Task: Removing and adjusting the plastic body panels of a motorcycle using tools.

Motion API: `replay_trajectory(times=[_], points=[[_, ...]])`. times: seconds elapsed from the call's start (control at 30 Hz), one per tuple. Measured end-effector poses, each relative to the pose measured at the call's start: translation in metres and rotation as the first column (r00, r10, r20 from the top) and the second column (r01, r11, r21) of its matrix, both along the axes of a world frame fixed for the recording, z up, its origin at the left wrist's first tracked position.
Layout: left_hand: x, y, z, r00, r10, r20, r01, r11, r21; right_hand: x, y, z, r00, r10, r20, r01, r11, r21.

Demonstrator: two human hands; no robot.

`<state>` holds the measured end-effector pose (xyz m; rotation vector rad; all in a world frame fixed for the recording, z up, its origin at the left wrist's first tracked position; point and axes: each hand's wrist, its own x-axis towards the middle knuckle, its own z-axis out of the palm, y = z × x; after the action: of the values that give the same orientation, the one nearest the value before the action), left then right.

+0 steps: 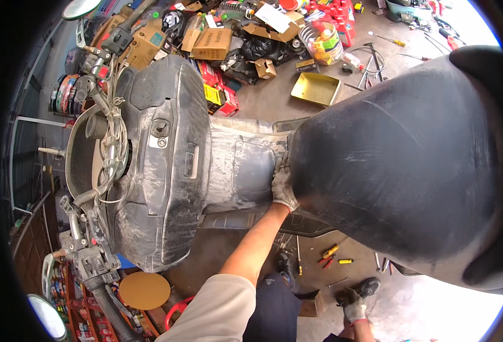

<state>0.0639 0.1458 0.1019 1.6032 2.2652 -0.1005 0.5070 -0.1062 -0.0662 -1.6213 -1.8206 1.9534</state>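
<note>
The dusty dark-plastic scooter [254, 166] has its broad black padded seat [394, 159] fitted, but the metal handlebar [112, 158] left of the seat is uncovered, cables exposed. The off-white-gloved left hand [284, 181] touches the seat's front; the similarly gloved right hand [354, 306] hangs apart below the seat, and I cannot tell either's grip.

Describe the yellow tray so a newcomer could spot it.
Start at the black seat of the scooter. Just past the upper edge of the seat's narrow end, a yellow tray lies on the floor. Its low-sided, open shape sets it apart from the tall translucent bucket above and the brown cardboard box further left.
</note>
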Motion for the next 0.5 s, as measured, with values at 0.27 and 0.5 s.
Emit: replay_trajectory(times=[0.27, 0.5], points=[[-0.008, 0.003, -0.018, 0.99, -0.045, -0.133, 0.065, 0.987, 0.146, 0.07, 0.014, 0.121, 0.984, 0.136, 0.113, -0.15, 0.98, 0.129], [-0.021, -0.005, -0.035, 0.976, -0.033, -0.214, 0.111, 0.925, 0.364, 0.046, 0.106, 0.232, 0.984, 0.05, 0.17, -0.002, 0.961, -0.276]])
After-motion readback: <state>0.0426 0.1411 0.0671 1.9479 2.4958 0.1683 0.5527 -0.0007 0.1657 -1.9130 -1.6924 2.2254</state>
